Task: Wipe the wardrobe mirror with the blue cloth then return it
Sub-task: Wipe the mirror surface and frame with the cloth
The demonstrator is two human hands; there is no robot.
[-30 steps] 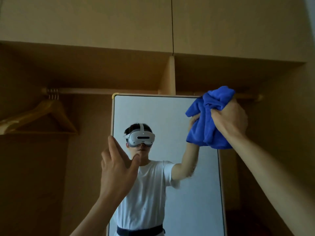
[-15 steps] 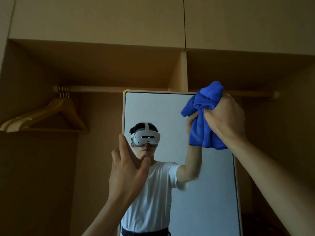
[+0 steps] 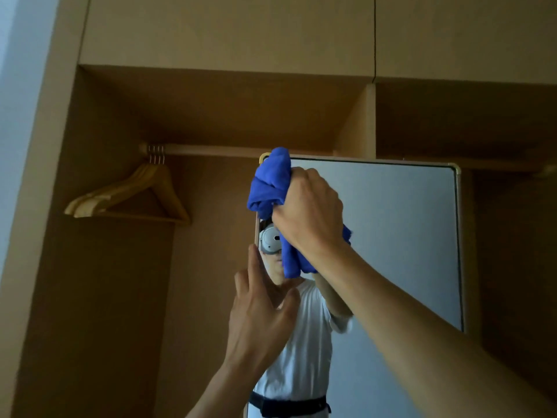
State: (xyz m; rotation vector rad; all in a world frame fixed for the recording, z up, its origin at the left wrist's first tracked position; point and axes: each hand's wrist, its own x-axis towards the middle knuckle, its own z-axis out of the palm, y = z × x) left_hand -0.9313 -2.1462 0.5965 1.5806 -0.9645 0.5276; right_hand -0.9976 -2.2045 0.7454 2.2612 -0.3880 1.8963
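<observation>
Head view: the right hand [image 3: 307,212] is gripping the blue cloth [image 3: 271,182], fingers curled tight round the bunched fabric, and is holding it up at the top left corner of the wardrobe mirror [image 3: 401,236]. The cloth is bulging out above the fist, covering the mirror's upper left corner, and a tail of it is hanging down below the wrist. Whether the fabric is actually pressing on the glass I cannot tell. The left hand [image 3: 259,315] is reaching up lower down at the mirror's left edge, holding nothing, its fingers straight and slightly spread, thumb out to the right. Its fingertips are lying over the frame edge, and contact with it is unclear. The mirror is standing upright inside the open wardrobe [image 3: 211,110], in front of the divider panel between two compartments. It is reflecting the person in a white T-shirt and dark belt, wearing a headset, partly hidden by both hands. In the left compartment a few wooden hangers [image 3: 126,194] are hanging together near the left end of the rail [image 3: 211,150], well apart from the cloth
</observation>
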